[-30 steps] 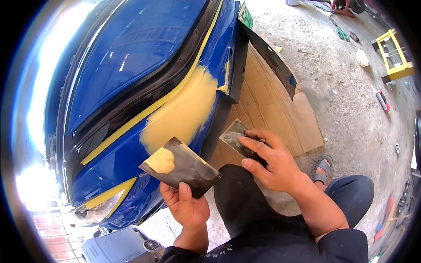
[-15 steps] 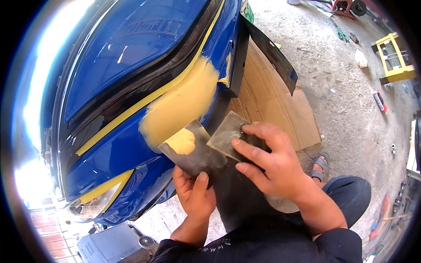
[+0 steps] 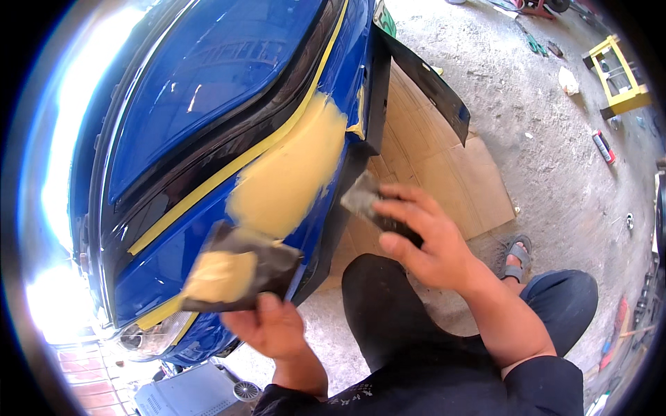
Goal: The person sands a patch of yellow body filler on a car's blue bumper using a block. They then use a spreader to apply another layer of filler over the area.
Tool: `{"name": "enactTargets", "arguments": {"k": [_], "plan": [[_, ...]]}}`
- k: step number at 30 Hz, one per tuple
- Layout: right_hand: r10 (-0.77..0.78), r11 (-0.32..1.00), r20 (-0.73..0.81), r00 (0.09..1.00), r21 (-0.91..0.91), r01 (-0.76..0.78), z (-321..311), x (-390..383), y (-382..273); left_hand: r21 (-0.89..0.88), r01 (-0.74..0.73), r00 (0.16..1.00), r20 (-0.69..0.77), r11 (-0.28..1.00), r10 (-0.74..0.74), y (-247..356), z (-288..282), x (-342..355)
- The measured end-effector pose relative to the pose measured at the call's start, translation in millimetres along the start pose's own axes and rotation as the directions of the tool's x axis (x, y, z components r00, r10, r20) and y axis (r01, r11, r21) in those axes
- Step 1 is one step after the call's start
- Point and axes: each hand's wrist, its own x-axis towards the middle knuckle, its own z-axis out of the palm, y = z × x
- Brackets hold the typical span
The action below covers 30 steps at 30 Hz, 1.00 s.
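Note:
A dark flat filler plate (image 3: pixel 278 262) carries a mound of yellow body filler (image 3: pixel 222 276). My left hand (image 3: pixel 269 329) grips its near edge, with the thumb on top. In my right hand (image 3: pixel 436 239) is a dark filler spreader (image 3: pixel 362 197), its exposed end greyish; the fingers lie over it and the thumb is below. The spreader is apart from the plate. Beyond both hands, a broad smeared patch of yellow filler (image 3: pixel 288 173) covers part of a blue car bumper (image 3: pixel 177 253). The plate overlaps the patch's lower end in view; whether they touch, I cannot tell.
Yellow masking tape (image 3: pixel 201 191) runs above the patch, beside black trim. A cardboard sheet (image 3: pixel 444 184) lies on the concrete under a hanging black panel (image 3: pixel 430 80). Rightward are a spray can (image 3: pixel 603 147) and a yellow frame (image 3: pixel 616 76); a grey box (image 3: pixel 184 390) stands lower left.
My left hand has moved left with the plate and filler, turning it. The spreader has come away from the plate. The filler on the plate looks flatter and more spread.

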Motion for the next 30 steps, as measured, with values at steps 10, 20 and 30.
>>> {"name": "enactTargets", "arguments": {"k": [10, 20, 30], "plan": [[-0.054, 0.976, -0.172, 0.984, -0.216, 0.016, 66, 46, 2, -0.183, -0.121, 0.986, -0.136, 0.976, 0.097, 13, -58, 66], [0.067, 0.989, -0.171, 0.983, -0.117, -0.088, 43, 22, 35, -0.104, -0.068, 0.976, -0.214, 0.992, 0.044, 10, -58, 65], [0.006, 0.850, -0.030, 1.000, -0.526, -0.021, -24, 36, 69, -0.250, -0.109, 0.994, -0.059, 0.962, 0.097, 4, -69, 64]]}}
